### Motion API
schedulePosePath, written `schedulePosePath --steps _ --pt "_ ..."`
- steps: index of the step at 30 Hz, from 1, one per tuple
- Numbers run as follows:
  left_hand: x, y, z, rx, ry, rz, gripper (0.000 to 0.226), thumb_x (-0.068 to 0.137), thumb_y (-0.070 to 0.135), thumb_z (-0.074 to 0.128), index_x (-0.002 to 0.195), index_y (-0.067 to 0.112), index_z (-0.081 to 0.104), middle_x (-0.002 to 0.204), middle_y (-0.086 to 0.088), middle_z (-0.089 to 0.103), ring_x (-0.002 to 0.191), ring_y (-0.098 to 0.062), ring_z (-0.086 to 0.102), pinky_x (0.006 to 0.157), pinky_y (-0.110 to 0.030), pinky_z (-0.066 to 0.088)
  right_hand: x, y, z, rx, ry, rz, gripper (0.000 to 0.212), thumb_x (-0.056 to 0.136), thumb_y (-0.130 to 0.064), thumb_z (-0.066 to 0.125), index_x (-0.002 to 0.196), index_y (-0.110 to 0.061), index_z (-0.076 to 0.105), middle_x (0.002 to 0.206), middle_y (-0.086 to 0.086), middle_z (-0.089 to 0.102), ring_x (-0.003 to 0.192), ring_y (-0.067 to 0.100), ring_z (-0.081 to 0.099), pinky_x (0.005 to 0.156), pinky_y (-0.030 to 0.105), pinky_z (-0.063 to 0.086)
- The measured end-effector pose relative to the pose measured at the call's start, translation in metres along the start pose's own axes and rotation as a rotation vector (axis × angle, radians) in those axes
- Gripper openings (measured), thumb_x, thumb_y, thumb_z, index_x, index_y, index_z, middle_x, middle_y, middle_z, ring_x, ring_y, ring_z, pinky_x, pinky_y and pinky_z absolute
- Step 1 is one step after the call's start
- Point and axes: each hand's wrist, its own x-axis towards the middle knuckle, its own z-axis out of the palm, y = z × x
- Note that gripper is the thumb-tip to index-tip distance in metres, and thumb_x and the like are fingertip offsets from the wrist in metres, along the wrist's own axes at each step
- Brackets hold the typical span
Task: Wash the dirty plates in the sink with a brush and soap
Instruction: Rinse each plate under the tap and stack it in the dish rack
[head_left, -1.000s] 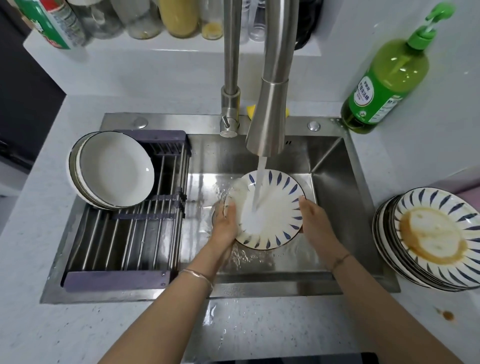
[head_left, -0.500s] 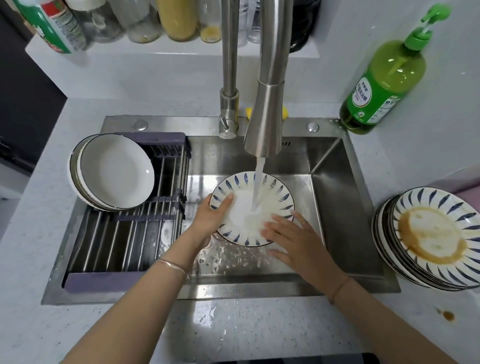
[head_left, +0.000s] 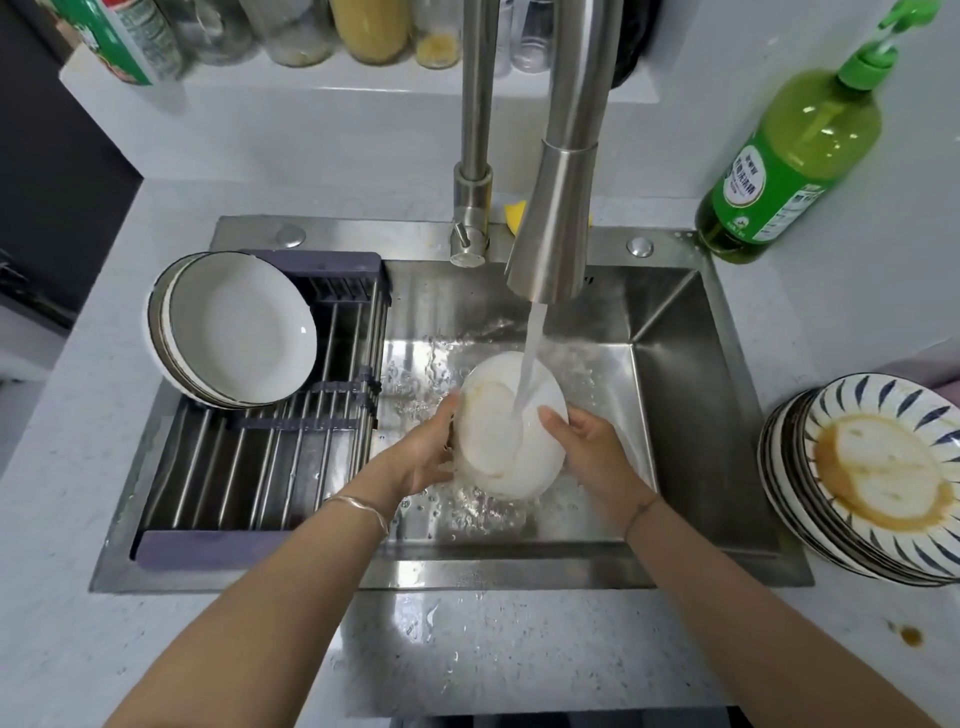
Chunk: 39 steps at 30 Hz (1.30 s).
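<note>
Plates (head_left: 239, 332) lean stacked on the drying rack (head_left: 270, 467) at the left of the sink (head_left: 701, 415). The left hand (head_left: 423, 457) curls its fingers around the left rim of a plate (head_left: 493, 441) held underside up in the stream from the faucet (head_left: 556, 218), and the right hand (head_left: 589, 454) grips its right rim, thumb on the back. Stained plates (head_left: 883, 478) sit stacked on the counter (head_left: 519, 649) at far right.

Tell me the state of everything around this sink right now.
Faucet: running.
Held plate: back side up, under the stream.
Left hand: grips the held plate's edge.
Right hand: grips its other edge.
Counter stack: top plate stained brown.
Rack plates: leaning, look clean.
Soap bottle: upright.
</note>
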Motion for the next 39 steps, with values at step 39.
schedulePosePath --steps 39 --pt "-0.012 -0.012 0.013 0.169 0.042 0.181 0.04 0.091 0.048 0.058 0.117 0.021 0.044 0.118 -0.007 0.064 0.094 -0.023 0.07 0.071 -0.045 0.061 0.008 0.001 -0.048 0.209 -0.15 0.148 0.038 0.1 -0.038 0.043 0.135 -0.026 0.052 0.128 0.0 0.062 0.121 0.023 0.056 0.1 0.046 0.048"
